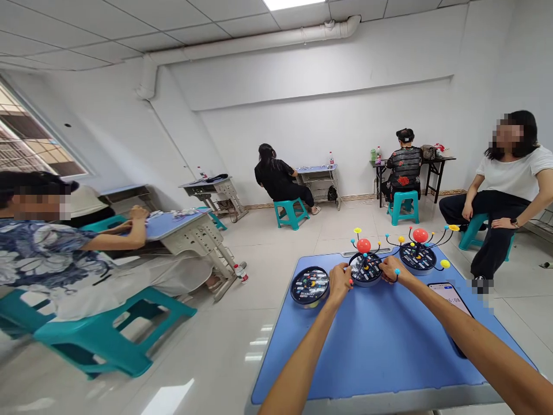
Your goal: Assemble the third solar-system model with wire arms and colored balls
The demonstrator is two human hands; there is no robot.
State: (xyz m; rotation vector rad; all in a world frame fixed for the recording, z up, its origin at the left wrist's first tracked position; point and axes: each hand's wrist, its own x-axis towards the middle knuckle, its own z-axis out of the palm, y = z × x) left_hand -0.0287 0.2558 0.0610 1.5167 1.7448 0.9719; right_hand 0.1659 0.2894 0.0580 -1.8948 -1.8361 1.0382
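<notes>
So the blue desk (367, 357) has nearly everything bunched up along its far edge, and a wide stretch of surface runs from there down to the near edge. Three round black models in total: the left model (309, 285) sits close to the left edge, just in from the far left corner, the middle model (366, 268) is roughly halfway along the far side, and the right model (417, 257) is by the far right corner, with some of its stalks reaching out past the edge in this view. Two big red balls, one on the middle model and one on the right; I can't see one on the left. Both hands are at the middle one: left hand (340, 279) half curled at its left side, right hand (392, 269) half curled at its right. They look to be touching it, but I can't tell how tightly the fingers are closed, or if they're pinching a stalk. One phone (447, 295) lies by the right edge, partly hidden under the right forearm. Side room's tighter: a seated person (514, 167) is just past the far right corner, while the floral-shirted co-worker (52, 253) is well off the left edge.
</notes>
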